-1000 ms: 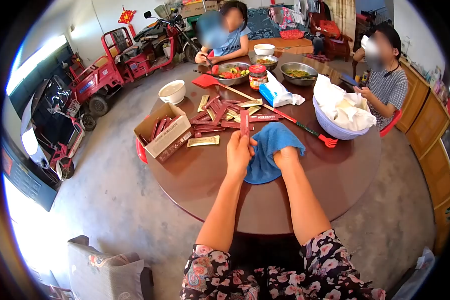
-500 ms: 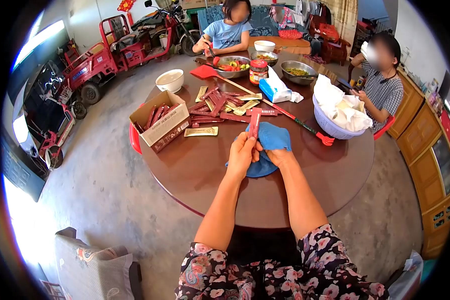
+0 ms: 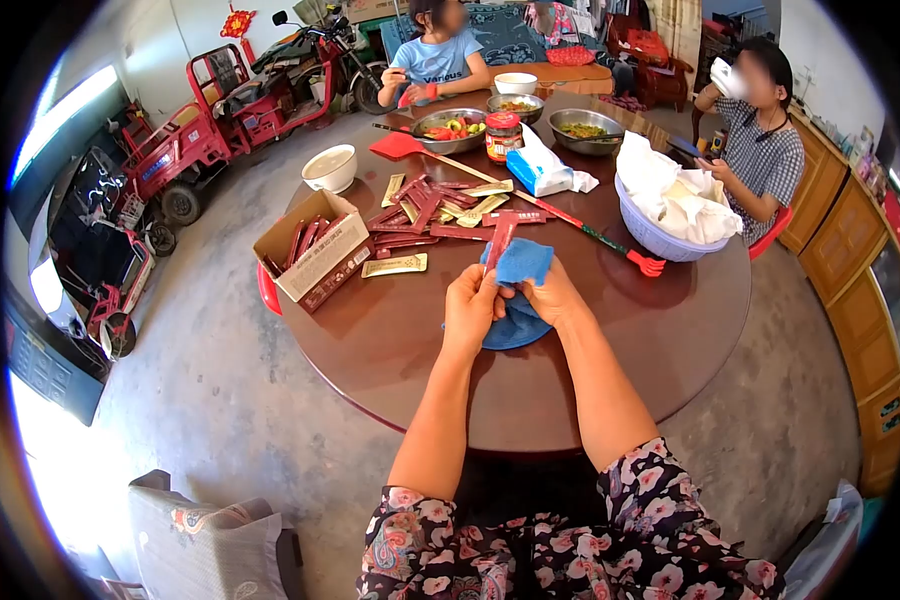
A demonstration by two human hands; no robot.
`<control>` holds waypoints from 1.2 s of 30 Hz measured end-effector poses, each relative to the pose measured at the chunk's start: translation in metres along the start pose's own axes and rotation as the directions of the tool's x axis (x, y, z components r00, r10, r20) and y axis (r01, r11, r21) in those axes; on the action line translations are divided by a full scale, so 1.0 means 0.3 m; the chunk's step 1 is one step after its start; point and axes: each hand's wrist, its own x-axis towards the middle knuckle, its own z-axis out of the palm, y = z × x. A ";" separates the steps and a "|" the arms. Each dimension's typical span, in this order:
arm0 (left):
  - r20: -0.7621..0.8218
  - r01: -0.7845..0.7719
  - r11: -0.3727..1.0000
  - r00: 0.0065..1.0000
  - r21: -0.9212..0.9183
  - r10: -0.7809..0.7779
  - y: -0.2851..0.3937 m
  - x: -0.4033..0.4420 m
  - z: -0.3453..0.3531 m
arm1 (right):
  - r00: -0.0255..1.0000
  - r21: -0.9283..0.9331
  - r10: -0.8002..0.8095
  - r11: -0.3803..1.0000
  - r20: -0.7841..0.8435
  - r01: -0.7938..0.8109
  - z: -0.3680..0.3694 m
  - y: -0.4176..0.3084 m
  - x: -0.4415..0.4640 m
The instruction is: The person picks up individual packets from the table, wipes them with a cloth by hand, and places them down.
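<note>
My left hand (image 3: pixel 472 308) pinches the lower end of a dark red packet (image 3: pixel 501 241), which stands up from the fingers. Close beside it, my right hand (image 3: pixel 555 293) grips a blue cloth (image 3: pixel 526 262), whose upper fold lies against the packet's right side. The rest of the cloth hangs down to the tabletop. Beyond my hands, several red and gold packets (image 3: pixel 425 205) lie in a loose pile. To the left an open cardboard box (image 3: pixel 322 262) holds more red packets, with a single gold packet (image 3: pixel 395 266) flat beside it.
On the round table (image 3: pixel 390 360) are a red-headed stick (image 3: pixel 570 222), a white bowl (image 3: pixel 330 168), metal dishes (image 3: pixel 585 132), a red-lidded jar (image 3: pixel 503 138), a tissue pack (image 3: pixel 540 172) and a purple basket (image 3: pixel 660 232). Two people sit across and at the right, one raising a white cup.
My right hand has lifted the cloth from the tabletop and brought it against the packet. My hands are now closer together. The person across has moved a hand back from the dish.
</note>
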 end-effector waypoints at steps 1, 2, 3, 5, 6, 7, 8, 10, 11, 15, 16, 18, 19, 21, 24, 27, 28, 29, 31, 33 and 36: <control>0.009 0.002 1.000 1.000 0.029 -0.002 -0.001 -0.001 0.002 | 0.998 -0.075 0.038 0.997 0.047 -0.035 0.010 -0.013 -0.003; 0.012 0.002 0.999 1.000 0.033 -0.002 -0.004 -0.002 0.005 | 0.998 -0.072 0.035 0.997 0.046 -0.032 0.021 -0.025 -0.007; 0.023 -0.019 0.997 1.000 0.077 0.018 -0.007 -0.005 0.009 | 0.999 -0.123 0.042 0.992 0.014 -0.040 0.036 -0.040 -0.013; 0.038 -0.041 0.992 0.999 0.122 0.037 -0.012 -0.007 0.012 | 0.999 -0.173 0.045 0.984 -0.020 -0.048 0.033 -0.038 -0.008; 0.039 -0.043 0.984 0.999 0.171 0.037 -0.004 -0.009 0.010 | 0.997 -0.175 0.022 0.984 -0.073 -0.034 0.027 -0.028 0.001; 0.039 -0.043 0.975 0.999 0.219 0.036 0.003 -0.011 0.010 | 0.992 -0.178 -0.002 0.984 -0.127 -0.021 0.017 -0.021 0.006; 0.042 -0.042 0.975 0.999 0.220 0.034 0.008 -0.011 0.011 | 0.991 -0.177 -0.003 0.984 -0.131 -0.021 0.003 -0.018 0.008; 0.045 -0.078 0.948 0.997 0.307 0.067 0.014 -0.013 0.011 | 0.975 -0.213 -0.008 0.976 -0.222 -0.040 -0.006 -0.032 0.007; 0.046 -0.077 0.949 0.997 0.306 0.066 0.016 -0.013 0.009 | 0.975 -0.214 -0.008 0.976 -0.223 -0.041 -0.010 -0.037 0.009; 0.068 -0.080 0.930 0.996 0.357 0.060 0.028 -0.019 0.011 | 0.950 0.006 0.013 1.000 -0.312 -0.012 -0.048 -0.057 0.015; 0.074 -0.091 0.917 0.995 0.388 0.067 0.030 -0.021 0.011 | 0.938 0.030 0.018 1.000 -0.346 -0.008 -0.057 -0.057 0.017; 0.058 -0.088 0.925 0.996 0.369 0.071 0.026 -0.019 0.012 | 0.934 0.060 0.010 0.998 -0.357 0.012 -0.044 -0.053 0.014; 0.042 -0.085 0.932 0.996 0.351 0.075 0.023 -0.018 0.011 | 0.930 0.092 0.003 0.995 -0.367 0.033 -0.030 -0.059 0.010; 0.028 -0.066 0.940 0.998 0.335 0.060 0.018 -0.011 -0.006 | 0.956 0.095 0.016 0.995 -0.292 0.012 -0.009 -0.073 0.003; 0.024 -0.049 0.939 0.999 0.339 0.044 0.015 -0.008 -0.020 | 0.978 0.064 0.037 0.998 -0.205 -0.024 -0.029 -0.057 0.012; 0.046 -0.075 0.924 0.997 0.374 0.062 0.011 -0.007 -0.013 | 0.962 0.026 0.049 0.999 -0.268 -0.043 -0.052 -0.040 0.016; 0.056 -0.099 0.917 0.995 0.386 0.084 0.008 -0.007 -0.010 | 0.941 0.021 0.054 0.999 -0.334 -0.049 -0.050 -0.041 0.013; 0.057 -0.101 0.917 0.995 0.386 0.086 0.005 -0.007 -0.010 | 0.941 0.021 0.052 0.999 -0.334 -0.047 -0.049 -0.041 0.011; 0.084 -0.095 0.901 0.994 0.423 0.065 0.011 -0.010 -0.009 | 0.914 0.093 0.063 0.995 -0.401 -0.028 -0.049 -0.039 0.013; 0.074 -0.063 0.935 0.996 0.349 0.040 0.023 -0.017 -0.006 | 0.915 0.127 0.046 0.992 -0.401 0.005 -0.048 -0.038 0.014; 0.077 -0.046 0.969 0.997 0.244 0.028 0.020 0.003 -0.015 | 0.930 0.183 0.002 0.980 -0.369 0.071 -0.044 -0.043 0.040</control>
